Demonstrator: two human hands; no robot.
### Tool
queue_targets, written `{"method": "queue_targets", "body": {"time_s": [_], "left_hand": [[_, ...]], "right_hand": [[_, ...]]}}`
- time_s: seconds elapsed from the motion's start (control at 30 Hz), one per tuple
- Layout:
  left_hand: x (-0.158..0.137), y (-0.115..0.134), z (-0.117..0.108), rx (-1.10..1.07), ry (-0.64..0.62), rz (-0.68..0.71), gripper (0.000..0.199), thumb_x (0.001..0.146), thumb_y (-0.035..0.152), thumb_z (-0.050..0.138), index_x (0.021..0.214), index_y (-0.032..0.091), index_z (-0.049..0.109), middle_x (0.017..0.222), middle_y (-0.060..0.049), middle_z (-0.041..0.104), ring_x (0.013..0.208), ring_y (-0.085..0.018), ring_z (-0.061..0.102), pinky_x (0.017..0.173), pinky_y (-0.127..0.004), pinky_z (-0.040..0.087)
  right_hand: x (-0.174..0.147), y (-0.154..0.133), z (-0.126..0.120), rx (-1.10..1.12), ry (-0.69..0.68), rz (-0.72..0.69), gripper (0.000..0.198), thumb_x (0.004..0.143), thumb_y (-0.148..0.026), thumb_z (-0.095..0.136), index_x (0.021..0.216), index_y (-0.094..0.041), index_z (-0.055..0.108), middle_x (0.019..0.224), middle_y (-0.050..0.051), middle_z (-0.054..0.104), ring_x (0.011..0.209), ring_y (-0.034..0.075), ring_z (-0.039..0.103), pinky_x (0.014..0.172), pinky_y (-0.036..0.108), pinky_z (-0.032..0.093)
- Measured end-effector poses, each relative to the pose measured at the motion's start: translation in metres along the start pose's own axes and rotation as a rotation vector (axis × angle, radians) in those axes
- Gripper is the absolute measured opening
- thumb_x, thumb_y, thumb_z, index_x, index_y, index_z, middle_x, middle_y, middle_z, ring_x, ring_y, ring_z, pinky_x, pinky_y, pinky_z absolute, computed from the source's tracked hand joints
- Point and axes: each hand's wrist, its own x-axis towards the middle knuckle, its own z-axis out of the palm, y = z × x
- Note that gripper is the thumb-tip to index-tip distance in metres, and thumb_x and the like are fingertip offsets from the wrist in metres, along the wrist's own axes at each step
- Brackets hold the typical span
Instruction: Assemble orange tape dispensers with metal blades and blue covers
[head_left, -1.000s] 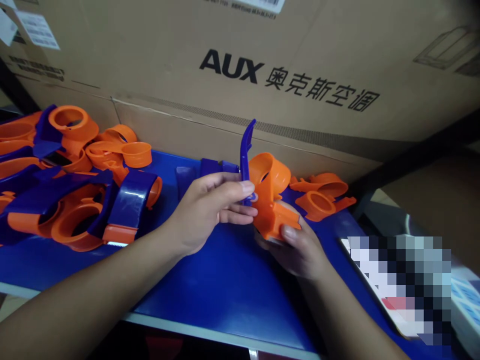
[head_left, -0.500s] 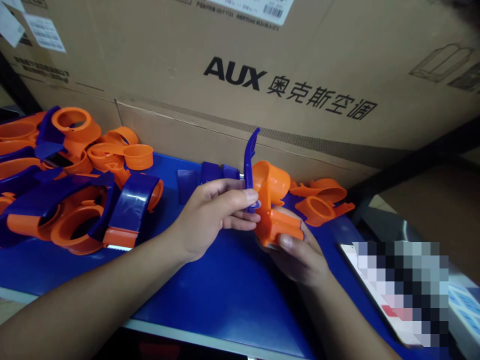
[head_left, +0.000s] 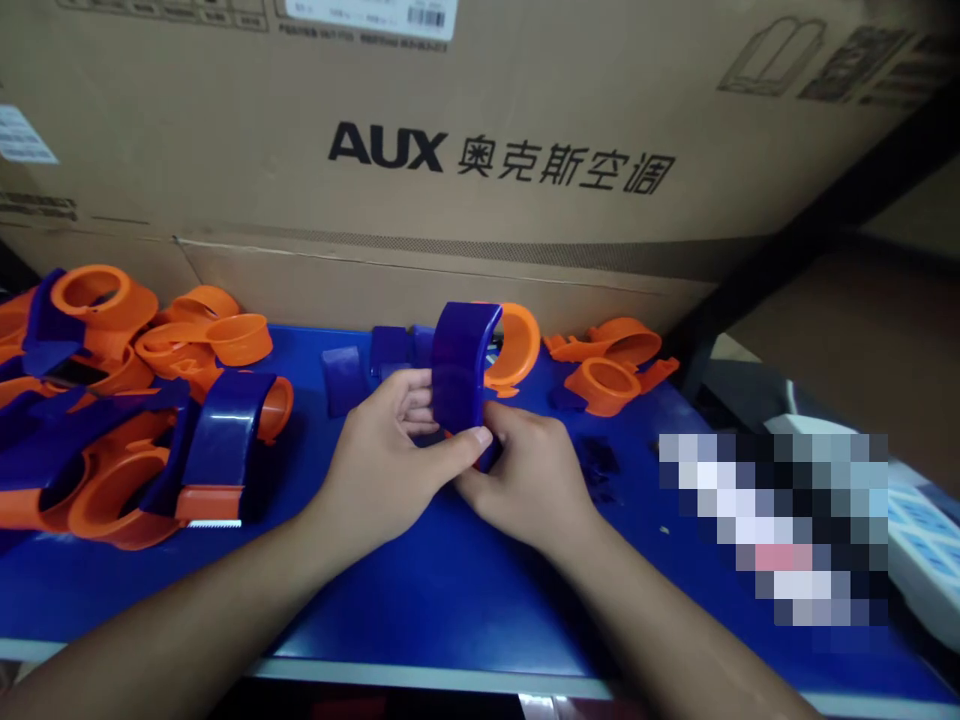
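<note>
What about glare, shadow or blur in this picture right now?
Head view: pale glare on the dispenser at left, less on the held blue cover; head view: dark shadow on the table beside the right forearm; head view: fine print on the box label too soft to read; head view: pixelated patch hiding part of the right side.

The person's left forearm (head_left: 217, 600) is bare, smooth and slender, broadest toward the lower edge of the view and narrowing gradually to a slim wrist (head_left: 319, 535). The right forearm (head_left: 667, 595) is likewise bare, with a similar long, tapered outline. The left hand (head_left: 379, 455) and the right hand (head_left: 532, 475) are both uncovered, the left with slender fingers (head_left: 410, 383) and a short-nailed thumb (head_left: 454, 455), the right with softly rounded knuckles (head_left: 551, 432). The right fingertips are hidden, and the upper arms lie outside the view.
</note>
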Motion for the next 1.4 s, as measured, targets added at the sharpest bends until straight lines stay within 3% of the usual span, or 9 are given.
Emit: {"method": "queue_targets", "body": {"time_s": [0.2,0.53,1.13,1.4], "left_hand": [[0.000,-0.005,0.001,0.002,-0.040,-0.035,0.055,0.073,0.027,0.093,0.122,0.019,0.068,0.123,-0.011,0.079,0.112,-0.026,0.075,0.105,-0.044,0.057],[0.004,-0.008,0.001,-0.168,-0.100,-0.088,0.052,0.072,0.019,0.093,0.119,0.017,0.069,0.117,-0.009,0.082,0.103,-0.022,0.079,0.098,-0.037,0.062],[0.008,-0.009,0.000,-0.182,-0.101,-0.149,0.051,0.071,0.023,0.094,0.116,0.016,0.071,0.110,-0.009,0.083,0.101,-0.023,0.079,0.097,-0.038,0.062],[0.011,-0.013,0.000,-0.214,-0.099,-0.209,0.048,0.072,0.027,0.095,0.113,0.016,0.072,0.102,-0.007,0.083,0.094,-0.018,0.078,0.091,-0.032,0.060]], "right_hand": [[-0.003,0.004,0.002,-0.101,-0.088,0.069,0.015,0.073,-0.024,0.064,0.072,-0.023,0.050,0.072,0.006,0.069,0.064,0.021,0.064,0.060,0.030,0.041],[-0.004,0.004,0.002,-0.071,-0.055,0.068,0.024,0.077,-0.026,0.065,0.065,-0.023,0.044,0.062,0.003,0.062,0.057,0.017,0.056,0.057,0.030,0.036],[-0.004,0.006,0.003,-0.001,-0.030,0.036,0.019,0.083,-0.024,0.065,0.068,-0.022,0.054,0.064,0.002,0.066,0.057,0.016,0.058,0.060,0.030,0.039],[-0.004,0.006,0.002,0.040,-0.056,0.034,0.010,0.088,-0.028,0.063,0.084,-0.021,0.057,0.067,0.001,0.067,0.057,0.016,0.059,0.059,0.029,0.040]]}}
